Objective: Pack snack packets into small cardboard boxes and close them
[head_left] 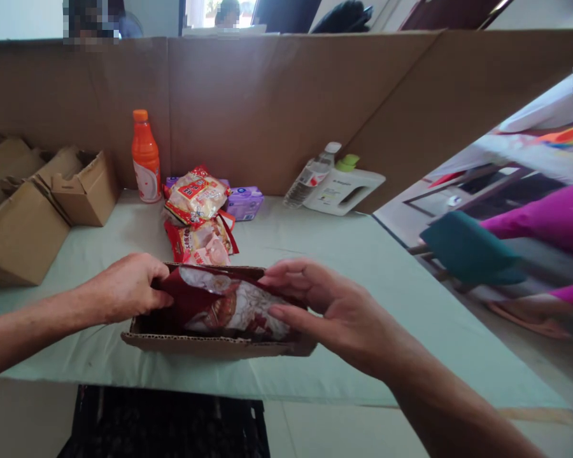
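Note:
A dark red and white food packet [253, 308] sits partly inside an open cardboard box [210, 343] near the table's front edge. At the box's left end, my left hand [128, 286] pinches the packet's red edge, fingers closed. My right hand [329, 312] is at the packet's right end, with its thumb on the front face and its fingers curved behind the top. The packet's lower part is hidden by the box walls. Just behind the box lie red snack bags [198, 194] in a pile, with a pink packet [210, 252] among them.
An orange bottle [146, 159] and purple boxes [245, 202] stand at the back. Further right are a clear bottle [312, 175] and a white jug [346, 191]. Cardboard boxes [23, 229] crowd the left; a cardboard wall [267, 114] borders the table. A person in magenta is at right.

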`<state>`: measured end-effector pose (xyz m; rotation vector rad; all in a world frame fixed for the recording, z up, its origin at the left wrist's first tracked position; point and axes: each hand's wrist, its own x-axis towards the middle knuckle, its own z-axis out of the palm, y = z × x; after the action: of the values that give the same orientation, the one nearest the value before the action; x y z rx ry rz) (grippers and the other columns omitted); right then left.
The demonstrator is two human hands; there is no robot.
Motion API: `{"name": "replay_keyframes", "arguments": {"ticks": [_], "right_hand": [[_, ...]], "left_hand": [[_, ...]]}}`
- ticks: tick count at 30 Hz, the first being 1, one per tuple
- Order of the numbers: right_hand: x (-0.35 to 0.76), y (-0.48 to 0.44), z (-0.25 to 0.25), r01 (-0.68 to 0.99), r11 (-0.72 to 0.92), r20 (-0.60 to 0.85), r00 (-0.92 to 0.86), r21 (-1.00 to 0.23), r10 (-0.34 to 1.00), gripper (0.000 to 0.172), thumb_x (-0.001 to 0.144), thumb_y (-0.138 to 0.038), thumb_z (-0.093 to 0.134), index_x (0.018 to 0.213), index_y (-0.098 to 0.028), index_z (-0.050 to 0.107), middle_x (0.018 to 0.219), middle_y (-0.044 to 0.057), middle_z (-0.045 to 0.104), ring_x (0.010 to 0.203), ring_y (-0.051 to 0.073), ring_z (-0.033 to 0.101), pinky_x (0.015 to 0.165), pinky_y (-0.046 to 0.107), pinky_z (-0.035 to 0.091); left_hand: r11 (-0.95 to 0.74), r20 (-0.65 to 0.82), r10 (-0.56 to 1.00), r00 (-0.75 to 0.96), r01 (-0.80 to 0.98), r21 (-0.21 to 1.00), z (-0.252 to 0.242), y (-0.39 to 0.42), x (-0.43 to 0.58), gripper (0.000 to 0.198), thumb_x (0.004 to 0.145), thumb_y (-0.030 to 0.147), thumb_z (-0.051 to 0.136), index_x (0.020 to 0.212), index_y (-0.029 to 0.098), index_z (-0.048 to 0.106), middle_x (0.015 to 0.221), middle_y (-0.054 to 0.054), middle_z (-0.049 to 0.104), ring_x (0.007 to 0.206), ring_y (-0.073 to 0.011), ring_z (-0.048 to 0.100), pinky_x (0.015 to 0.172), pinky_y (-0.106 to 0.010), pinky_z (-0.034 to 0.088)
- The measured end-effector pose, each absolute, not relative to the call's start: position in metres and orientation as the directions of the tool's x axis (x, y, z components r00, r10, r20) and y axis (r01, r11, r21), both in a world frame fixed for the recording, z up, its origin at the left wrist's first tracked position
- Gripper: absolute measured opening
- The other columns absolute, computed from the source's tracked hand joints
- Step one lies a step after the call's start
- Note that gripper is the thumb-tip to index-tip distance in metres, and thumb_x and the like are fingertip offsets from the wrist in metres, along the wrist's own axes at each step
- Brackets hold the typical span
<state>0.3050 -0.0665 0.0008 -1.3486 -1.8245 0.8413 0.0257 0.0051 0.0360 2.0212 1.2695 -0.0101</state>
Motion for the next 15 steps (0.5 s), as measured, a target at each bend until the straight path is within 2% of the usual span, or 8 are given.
{"name": "replay_keyframes", "arguments": {"ticks": [2, 3, 6, 8, 10, 15], "right_hand": [[0.303, -0.066, 0.0, 0.606, 0.276, 0.119, -0.286, -0.746, 0.951, 0.017, 0.089, -0.031, 0.059, 0.102, -0.023, 0.066, 0.093, 0.004, 0.076, 0.08, 0.018, 0.071, 0.072, 0.028, 0.057], [0.301, -0.064, -0.002, 0.654, 0.293, 0.1, -0.316, -0.698, 0.944, 0.019, 0.089, -0.026, 0.057, 0.105, -0.023, 0.066, 0.095, 0.003, 0.076, 0.082, 0.018, 0.071, 0.073, 0.028, 0.057], [0.295, -0.058, -0.007, 0.716, 0.371, 0.093, -0.396, -0.592, 0.914, 0.043, 0.087, -0.015, 0.055, 0.129, -0.022, 0.059, 0.111, 0.006, 0.077, 0.094, 0.019, 0.073, 0.081, 0.029, 0.057], [0.289, -0.052, -0.008, 0.721, 0.452, 0.094, -0.478, -0.525, 0.873, 0.046, 0.088, -0.01, 0.052, 0.132, -0.022, 0.059, 0.116, 0.007, 0.076, 0.097, 0.02, 0.073, 0.084, 0.03, 0.056], [0.28, -0.044, -0.007, 0.733, 0.519, 0.038, -0.562, -0.441, 0.826, 0.041, 0.089, -0.007, 0.052, 0.125, -0.023, 0.065, 0.114, 0.007, 0.077, 0.095, 0.02, 0.074, 0.082, 0.029, 0.054], [0.253, -0.025, 0.007, 0.83, 0.541, -0.274, -0.555, -0.134, 0.785, 0.031, 0.093, -0.004, 0.047, 0.113, -0.015, 0.068, 0.096, 0.011, 0.077, 0.083, 0.023, 0.074, 0.064, 0.029, 0.046]], "left_hand": [[-0.357, -0.35, 0.784, 0.513, 0.834, 0.421, 0.034, 0.0, 0.029, 0.018, 0.074, 0.018, 0.061, 0.078, 0.02, 0.078, 0.064, 0.0, 0.07, 0.058, -0.0146, 0.06, 0.053, -0.022, 0.038], [-0.411, -0.335, 0.786, 0.519, 0.844, 0.344, 0.034, -0.002, 0.03, 0.019, 0.075, 0.017, 0.06, 0.078, 0.021, 0.078, 0.066, -0.001, 0.072, 0.059, -0.0153, 0.062, 0.054, -0.022, 0.037], [-0.508, -0.306, 0.79, 0.532, 0.846, 0.159, 0.033, -0.008, 0.033, 0.02, 0.077, 0.018, 0.059, 0.075, 0.023, 0.078, 0.068, -0.004, 0.074, 0.06, -0.0173, 0.065, 0.051, -0.024, 0.033], [-0.529, -0.344, 0.777, 0.527, 0.843, 0.095, 0.033, -0.011, 0.034, 0.018, 0.078, 0.02, 0.06, 0.075, 0.022, 0.077, 0.072, -0.006, 0.076, 0.064, -0.0201, 0.068, 0.052, -0.026, 0.035], [-0.537, -0.405, 0.757, 0.513, 0.841, 0.063, 0.035, -0.013, 0.034, 0.015, 0.078, 0.02, 0.061, 0.079, 0.021, 0.076, 0.081, -0.008, 0.079, 0.074, -0.0247, 0.072, 0.056, -0.028, 0.041], [-0.582, -0.413, 0.747, 0.521, 0.813, -0.028, 0.039, -0.018, 0.033, 0.022, 0.08, 0.018, 0.063, 0.099, 0.018, 0.072, 0.1, -0.013, 0.079, 0.093, -0.0315, 0.075, 0.07, -0.035, 0.052]]}}
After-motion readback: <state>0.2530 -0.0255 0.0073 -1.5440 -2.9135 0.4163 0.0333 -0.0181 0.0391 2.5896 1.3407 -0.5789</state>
